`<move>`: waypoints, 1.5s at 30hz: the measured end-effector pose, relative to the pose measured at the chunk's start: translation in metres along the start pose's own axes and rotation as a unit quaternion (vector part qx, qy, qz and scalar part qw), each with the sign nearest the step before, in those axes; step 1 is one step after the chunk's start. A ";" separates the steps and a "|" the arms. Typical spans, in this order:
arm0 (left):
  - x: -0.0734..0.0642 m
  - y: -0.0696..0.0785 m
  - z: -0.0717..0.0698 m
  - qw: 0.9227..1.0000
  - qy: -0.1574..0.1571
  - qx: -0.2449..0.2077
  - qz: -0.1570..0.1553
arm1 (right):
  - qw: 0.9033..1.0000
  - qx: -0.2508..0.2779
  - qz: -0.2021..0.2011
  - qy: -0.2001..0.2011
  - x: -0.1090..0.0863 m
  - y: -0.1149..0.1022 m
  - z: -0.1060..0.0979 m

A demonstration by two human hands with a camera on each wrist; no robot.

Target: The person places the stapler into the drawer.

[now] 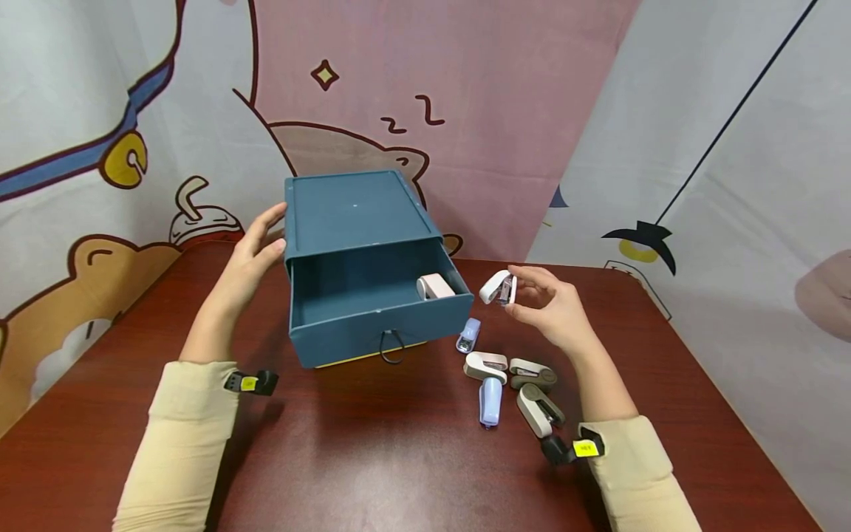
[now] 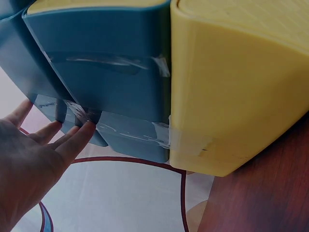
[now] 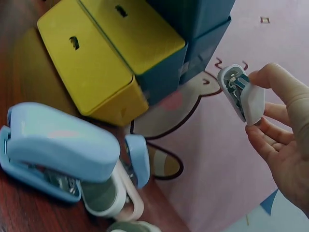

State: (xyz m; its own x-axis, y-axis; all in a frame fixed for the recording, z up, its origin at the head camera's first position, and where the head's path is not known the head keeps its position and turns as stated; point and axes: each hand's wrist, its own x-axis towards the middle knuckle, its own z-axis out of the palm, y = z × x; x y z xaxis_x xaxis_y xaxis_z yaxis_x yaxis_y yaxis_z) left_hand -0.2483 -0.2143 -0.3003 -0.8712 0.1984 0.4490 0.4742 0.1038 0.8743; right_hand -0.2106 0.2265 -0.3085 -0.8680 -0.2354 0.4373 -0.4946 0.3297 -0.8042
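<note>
My right hand [image 1: 555, 307] pinches a small white stapler [image 1: 497, 288] between thumb and fingers, up off the table just right of the pulled-out drawer [image 1: 372, 318]. In the right wrist view the metal inside of this stapler [image 3: 241, 94] shows. The drawer belongs to a blue drawer cabinet [image 1: 359, 210], and a pale pink stapler [image 1: 436, 287] lies in its right corner. My left hand [image 1: 247, 262] rests on the cabinet's left side. In the left wrist view, its spread, fairly straight fingers [image 2: 79, 140] touch the blue wall, which carries clear tape.
Below the blue drawer stand yellow-fronted drawers [image 3: 87, 58]. Several staplers lie to the right on the dark red table [image 1: 372, 458]: blue ones [image 1: 490, 401], a white-and-pink one [image 1: 485, 366] and grey-green ones [image 1: 540, 410]. A printed curtain [image 1: 505, 125] hangs behind.
</note>
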 end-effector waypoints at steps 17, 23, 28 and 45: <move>0.000 0.000 0.000 1.000 0.002 0.000 -0.003 | 0.988 0.109 -0.095 0.060 0.006 -0.019 0.005; -0.001 0.000 0.000 1.000 0.002 0.001 -0.005 | 0.978 0.156 -0.123 0.067 0.012 -0.041 0.012; -0.001 0.000 0.000 1.000 0.003 0.000 -0.003 | 0.973 0.169 -0.153 0.043 0.020 -0.057 0.018; -0.001 0.001 0.001 1.000 0.003 -0.003 -0.003 | 0.983 0.065 -0.163 -0.055 0.043 -0.085 0.043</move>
State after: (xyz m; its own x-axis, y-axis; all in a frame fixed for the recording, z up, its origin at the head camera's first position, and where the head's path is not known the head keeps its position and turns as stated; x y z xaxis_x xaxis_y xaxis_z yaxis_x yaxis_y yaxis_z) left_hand -0.2472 -0.2132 -0.2999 -0.8749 0.1923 0.4445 0.4680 0.0996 0.8781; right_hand -0.2035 0.1490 -0.2386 -0.6507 -0.4088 0.6398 -0.7294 0.1024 -0.6764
